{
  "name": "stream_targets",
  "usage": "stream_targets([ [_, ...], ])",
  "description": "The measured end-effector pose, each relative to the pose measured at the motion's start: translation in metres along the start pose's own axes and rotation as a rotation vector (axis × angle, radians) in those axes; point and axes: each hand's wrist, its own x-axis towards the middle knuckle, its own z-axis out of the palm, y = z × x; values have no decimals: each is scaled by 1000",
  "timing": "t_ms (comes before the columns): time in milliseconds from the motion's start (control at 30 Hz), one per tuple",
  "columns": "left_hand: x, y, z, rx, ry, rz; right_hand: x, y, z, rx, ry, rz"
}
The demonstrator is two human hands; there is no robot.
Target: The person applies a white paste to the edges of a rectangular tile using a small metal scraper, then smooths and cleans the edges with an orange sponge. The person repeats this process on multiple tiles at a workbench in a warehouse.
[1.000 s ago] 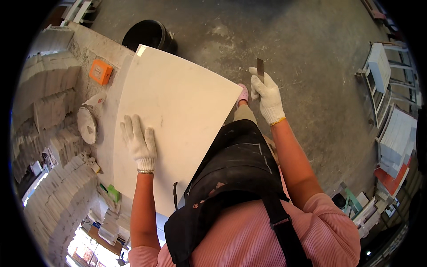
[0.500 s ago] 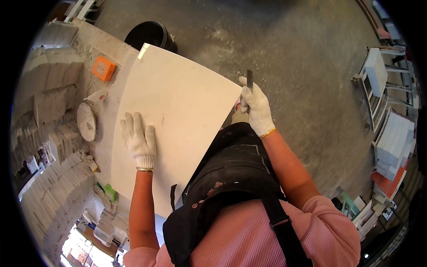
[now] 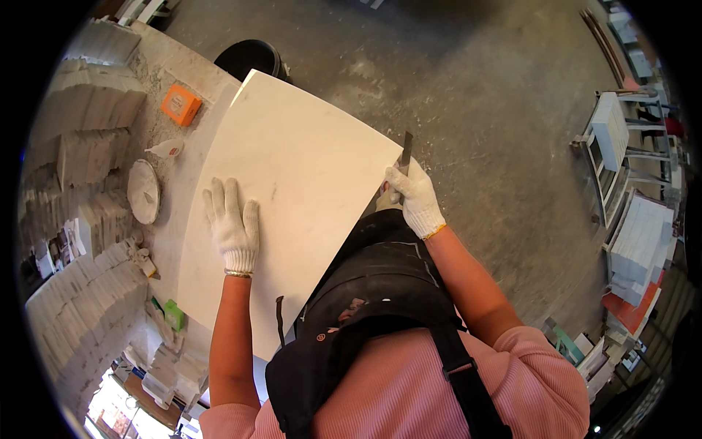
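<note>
A large white panel with a smooth face lies in front of me, its corner pointing out over the floor. My left hand, in a white knit glove, rests flat on the panel's left part with fingers stretched out. At the right corner of the panel, my gloved right hand is closed around a flat, narrow dark metal strip, perhaps a file or a scraper blade. The strip sticks up past the fingers beside the panel's edge. Its lower end is hidden in the hand.
Left of the panel, a dusty work surface holds an orange box, a small white bottle, a round pale dish and a green object. Stacks of white slabs line it. A black bucket stands beyond; racks stand right.
My right hand has come slightly nearer to me, bringing the metal strip down beside the panel's corner. My left hand stays flat on the panel. The whole view has shifted a little.
</note>
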Motion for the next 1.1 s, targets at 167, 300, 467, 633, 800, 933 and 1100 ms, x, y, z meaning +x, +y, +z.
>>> stream_targets([
  [167, 0, 1, -1, 7, -9, -22, -29, 16, -16, 138, 97, 99],
  [300, -2, -2, 2, -22, 3, -13, -33, 7, -43, 160, 194, 97],
  [467, 13, 12, 16, 13, -1, -36, -35, -9, -53, 154, 253, 60],
  [633, 61, 124, 32, -73, -110, 276, -44, -12, -44, 203, 259, 104],
  [800, 38, 232, 19, -394, -231, 775, -48, -17, -62, 229, 367, 78],
  [933, -3, 227, 15, -946, -710, 823, -52, -38, -82, 207, 353, 0],
  [1100, 11, 186, -26, -1041, -561, 443, -54, -64, -65, 31, 286, -56],
])
